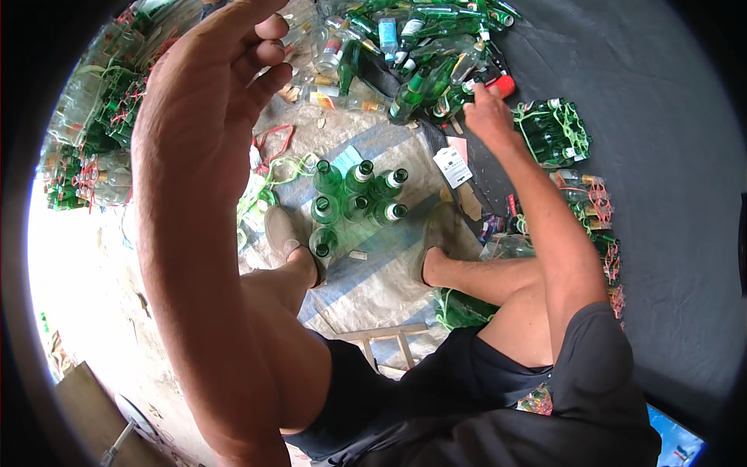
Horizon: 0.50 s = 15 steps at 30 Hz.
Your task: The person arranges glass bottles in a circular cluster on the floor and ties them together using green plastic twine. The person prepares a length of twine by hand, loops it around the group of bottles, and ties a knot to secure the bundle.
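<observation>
My left hand [241, 70] is raised close to the camera at the upper left. Its fingers are apart and loosely bent, with nothing seen in them; part of the hand runs out of the picture. Stretched out to the far right, my right hand [490, 115] has its fingers closed at the neck of a green glass bottle [451, 103] lying on the edge of the bottle pile [436, 50]. Fingertips are partly hidden there, beside a red object [504, 84]. Several green bottles [358, 187] stand upright in a cluster between my feet.
Tied bundles of bottles stand at the left [101, 117] and right [552, 132]. Green and red straps [280, 167] lie left of the cluster. A white printed card [453, 166] is on the ground sheet [350, 288]. A wooden stool [389, 333] is below me.
</observation>
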Each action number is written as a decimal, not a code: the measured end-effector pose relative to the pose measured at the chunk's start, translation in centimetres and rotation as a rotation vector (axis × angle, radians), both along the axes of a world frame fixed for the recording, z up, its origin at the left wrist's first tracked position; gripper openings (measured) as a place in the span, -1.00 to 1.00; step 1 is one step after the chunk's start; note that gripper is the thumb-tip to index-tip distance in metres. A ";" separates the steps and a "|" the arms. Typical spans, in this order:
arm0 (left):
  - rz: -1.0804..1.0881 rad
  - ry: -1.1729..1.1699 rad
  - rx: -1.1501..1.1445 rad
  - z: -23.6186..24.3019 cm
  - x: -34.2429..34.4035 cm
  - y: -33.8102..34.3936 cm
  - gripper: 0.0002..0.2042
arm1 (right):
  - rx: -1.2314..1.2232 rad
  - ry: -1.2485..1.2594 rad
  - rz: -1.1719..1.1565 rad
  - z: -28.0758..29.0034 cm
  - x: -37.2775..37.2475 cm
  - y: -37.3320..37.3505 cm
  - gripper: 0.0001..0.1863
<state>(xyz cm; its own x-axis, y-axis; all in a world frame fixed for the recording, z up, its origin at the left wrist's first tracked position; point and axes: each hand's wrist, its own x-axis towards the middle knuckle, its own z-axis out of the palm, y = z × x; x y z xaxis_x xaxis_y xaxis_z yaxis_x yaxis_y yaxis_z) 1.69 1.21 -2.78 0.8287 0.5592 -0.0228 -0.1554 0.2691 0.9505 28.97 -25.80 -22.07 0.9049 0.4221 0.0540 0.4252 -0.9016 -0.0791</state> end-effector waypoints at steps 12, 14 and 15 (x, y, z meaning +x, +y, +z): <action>-0.032 0.071 0.100 0.8 -1.6 -2.7 -0.77 | -0.106 0.112 0.031 -4.9 9.9 0.2 -0.36; -0.024 0.078 0.097 1.3 -2.2 -3.4 -0.79 | -0.069 0.062 0.079 -5.2 10.1 -0.1 -0.40; -0.018 0.076 0.093 1.5 -2.3 -3.7 -0.80 | -0.070 0.067 0.080 -5.4 10.1 -0.2 -0.40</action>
